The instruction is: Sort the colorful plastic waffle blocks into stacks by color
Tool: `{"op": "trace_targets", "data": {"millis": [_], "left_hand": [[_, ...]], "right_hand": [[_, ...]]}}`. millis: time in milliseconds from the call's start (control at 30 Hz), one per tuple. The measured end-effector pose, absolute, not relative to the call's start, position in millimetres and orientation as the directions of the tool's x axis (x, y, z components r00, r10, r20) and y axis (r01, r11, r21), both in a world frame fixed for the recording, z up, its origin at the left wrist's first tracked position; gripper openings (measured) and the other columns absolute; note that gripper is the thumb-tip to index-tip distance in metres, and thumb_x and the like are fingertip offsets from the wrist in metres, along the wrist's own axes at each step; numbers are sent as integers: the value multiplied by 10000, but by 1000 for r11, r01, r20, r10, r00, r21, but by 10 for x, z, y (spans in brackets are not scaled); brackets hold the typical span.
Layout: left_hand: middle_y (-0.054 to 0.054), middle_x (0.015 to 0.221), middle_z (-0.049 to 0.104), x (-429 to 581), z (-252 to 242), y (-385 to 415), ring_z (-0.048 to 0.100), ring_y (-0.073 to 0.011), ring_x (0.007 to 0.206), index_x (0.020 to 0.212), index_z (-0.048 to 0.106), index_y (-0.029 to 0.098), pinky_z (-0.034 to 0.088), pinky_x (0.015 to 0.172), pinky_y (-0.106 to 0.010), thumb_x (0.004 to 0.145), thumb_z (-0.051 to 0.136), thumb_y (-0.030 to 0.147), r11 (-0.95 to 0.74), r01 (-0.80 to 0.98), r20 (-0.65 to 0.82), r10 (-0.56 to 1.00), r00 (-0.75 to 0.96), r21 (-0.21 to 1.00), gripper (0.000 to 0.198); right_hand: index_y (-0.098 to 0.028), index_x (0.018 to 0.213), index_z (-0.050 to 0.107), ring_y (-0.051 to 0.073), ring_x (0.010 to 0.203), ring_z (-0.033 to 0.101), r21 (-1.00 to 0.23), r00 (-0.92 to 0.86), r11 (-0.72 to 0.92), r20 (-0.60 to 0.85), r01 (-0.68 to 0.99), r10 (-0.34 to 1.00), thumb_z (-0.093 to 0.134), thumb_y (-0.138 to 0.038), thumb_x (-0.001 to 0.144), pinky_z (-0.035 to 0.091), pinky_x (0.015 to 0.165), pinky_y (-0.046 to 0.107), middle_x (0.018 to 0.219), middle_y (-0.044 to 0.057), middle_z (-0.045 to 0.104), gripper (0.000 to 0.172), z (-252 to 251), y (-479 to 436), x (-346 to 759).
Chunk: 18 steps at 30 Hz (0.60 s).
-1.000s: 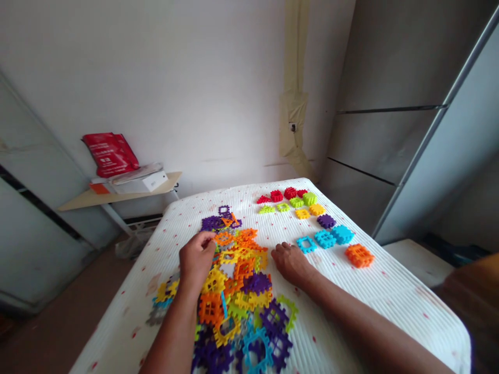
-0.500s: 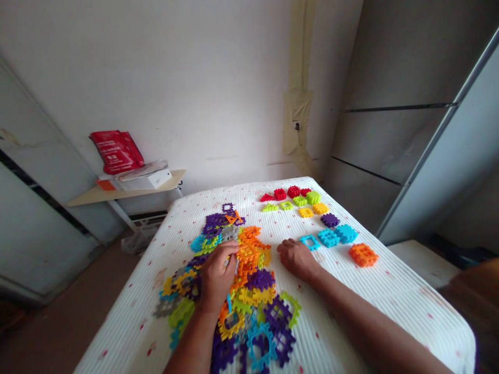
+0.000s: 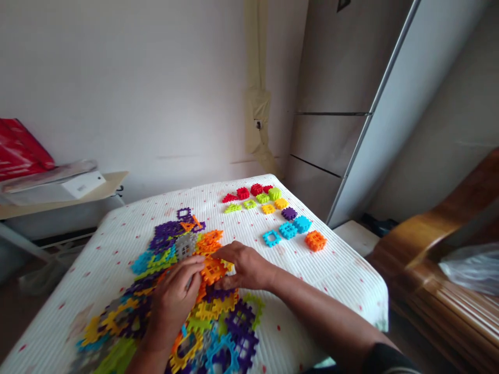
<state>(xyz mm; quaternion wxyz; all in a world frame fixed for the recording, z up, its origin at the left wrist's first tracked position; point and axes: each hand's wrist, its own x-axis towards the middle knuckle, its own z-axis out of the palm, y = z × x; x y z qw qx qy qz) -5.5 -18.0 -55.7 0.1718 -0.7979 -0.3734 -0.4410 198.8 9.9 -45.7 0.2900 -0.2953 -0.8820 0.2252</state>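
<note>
An orange toothed plastic building tile with a window lattice (image 3: 212,271) sits between my two hands, over the mixed pile of tiles. My left hand (image 3: 175,291) is closed, its fingertips at the tile's left edge. My right hand (image 3: 247,266) reaches over from the right, thumb and fingers bent round the tile's right side. Further orange tiles (image 3: 209,240) lie just beyond. Around them are a grey window tile (image 3: 186,245), purple tiles (image 3: 167,232), yellow tiles (image 3: 210,310) and a blue frame tile (image 3: 222,353). Parts of the pile are hidden under my hands.
Colour-sorted groups stand at the table's right: red tiles (image 3: 243,193), green tiles (image 3: 274,194), yellow tiles (image 3: 280,203), a purple stack (image 3: 289,213), blue tiles (image 3: 287,229) and an orange stack (image 3: 315,240). A side table (image 3: 113,184) is left, a wooden chair (image 3: 440,244) right.
My right hand has moved left from the bare cloth to the orange tile in the pile. The left hand stays at the orange tiles. The view has turned right.
</note>
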Motion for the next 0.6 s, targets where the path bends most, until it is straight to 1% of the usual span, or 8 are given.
{"op": "trace_targets", "data": {"millis": [100,200,367,467,600], "left_hand": [[-46,881,706,-38,-540,-200,683,-143,806,854,595,187,521,803,-247,825,514,89,-663,748,828,438,349,35,130],[-54,885,706,-15,-530,-219,681,-141,810,858,601,179,520,802,-242,826,519,82,-671,741,830,423,364,16,132],[-57,895,708,25,-529,-236,682,-146,816,867,607,183,522,812,-249,821,522,66,-679,734,844,389,370,-9,152],[-51,901,709,53,-522,-252,682,-145,831,876,606,190,525,823,-250,821,524,66,-674,739,843,396,364,-3,159],[-53,902,713,49,-526,-251,682,-146,847,921,612,186,532,826,-254,823,528,67,-645,764,851,414,323,24,175]], "right_hand": [[-177,1258,541,236,1083,545,-553,-671,723,350,415,653,709,-434,745,438,921,353,1167,109,627,598,-432,99,1984],[-172,1252,539,239,1105,529,-535,-687,742,359,404,632,731,-423,725,431,933,354,1174,113,618,615,-370,78,2000],[-166,1210,566,232,1080,534,-508,-712,768,363,390,602,737,-409,722,427,937,350,1148,112,617,571,-271,48,2032],[-186,1170,582,229,1049,542,-519,-709,767,373,376,599,751,-364,711,436,922,360,1112,97,620,521,-271,48,2048],[-179,1153,563,226,1045,533,-568,-641,726,399,389,656,782,-268,657,455,894,359,1117,103,587,549,-326,46,2061]]}}
